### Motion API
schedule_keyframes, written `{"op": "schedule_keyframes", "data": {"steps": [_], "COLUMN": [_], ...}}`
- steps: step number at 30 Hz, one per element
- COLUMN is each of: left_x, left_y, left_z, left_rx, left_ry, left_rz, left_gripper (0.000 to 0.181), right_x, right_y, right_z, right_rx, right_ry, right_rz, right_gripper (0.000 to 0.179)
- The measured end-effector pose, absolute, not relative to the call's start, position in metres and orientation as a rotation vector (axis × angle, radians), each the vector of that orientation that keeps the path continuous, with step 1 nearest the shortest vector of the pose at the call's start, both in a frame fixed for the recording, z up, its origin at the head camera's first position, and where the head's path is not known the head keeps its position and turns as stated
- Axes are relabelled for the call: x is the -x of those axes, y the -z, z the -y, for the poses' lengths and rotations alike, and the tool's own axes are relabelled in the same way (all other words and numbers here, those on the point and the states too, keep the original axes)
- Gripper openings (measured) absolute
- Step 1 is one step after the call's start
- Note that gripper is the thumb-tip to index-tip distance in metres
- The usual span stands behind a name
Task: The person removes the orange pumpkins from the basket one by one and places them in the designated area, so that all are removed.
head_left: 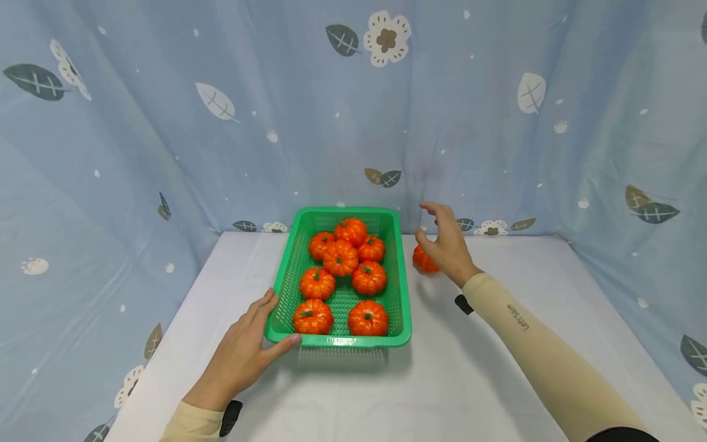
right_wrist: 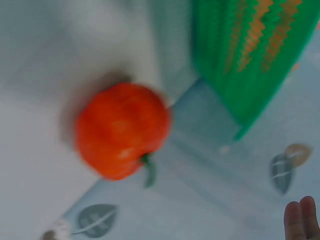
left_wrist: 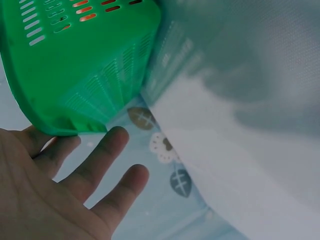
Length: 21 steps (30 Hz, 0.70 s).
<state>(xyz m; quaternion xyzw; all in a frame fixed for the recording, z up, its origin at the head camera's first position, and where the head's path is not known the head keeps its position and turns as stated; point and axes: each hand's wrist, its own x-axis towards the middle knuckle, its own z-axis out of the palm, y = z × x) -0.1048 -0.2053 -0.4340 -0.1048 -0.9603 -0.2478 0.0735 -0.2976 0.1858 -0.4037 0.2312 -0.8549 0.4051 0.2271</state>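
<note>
A green plastic basket [head_left: 342, 341] with several small orange pumpkins [head_left: 340, 258] inside stands on the white table. My left hand [head_left: 243, 350] rests at its near left corner, thumb by the front rim and fingers along the left side. In the left wrist view, the fingers [left_wrist: 95, 167] spread loosely beside the basket wall [left_wrist: 75, 75]. To the right of the basket, one more pumpkin [head_left: 424, 260] sits on the table, partly hidden by my right hand [head_left: 448, 248]. That hand hovers over it, thumb and fingers apart. The right wrist view shows this pumpkin [right_wrist: 122, 130] with its green stem, not held.
A blue curtain [head_left: 304, 123] with leaf and flower prints hangs behind the table and at both sides. The white tabletop [head_left: 469, 380] extends in front of the basket and to its right. The basket's right wall stands between the single pumpkin and the others.
</note>
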Motion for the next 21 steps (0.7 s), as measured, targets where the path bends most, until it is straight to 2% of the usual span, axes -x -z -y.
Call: {"op": "schedule_keyframes", "data": {"steps": [5,13,21], "left_x": [0.104,0.105,0.107], "left_y": [0.433,0.432,0.433], "left_z": [0.206,0.207,0.206], "left_rx": [0.313,0.319,0.332], "left_ry": [0.732,0.714,0.704], "left_rz": [2.891,2.891,2.880], "left_gripper": [0.094,0.094,0.093], "right_x": [0.285,0.262,0.252], "right_y": [0.383,0.364,0.362], "right_z": [-0.153,-0.106,-0.066], "right_rx": [-0.795,-0.862,-0.896], "right_ry": [-1.123,-1.245,-1.166], "right_rz": [2.310,2.308,2.522], "right_gripper": [0.055,0.055,0.070]}}
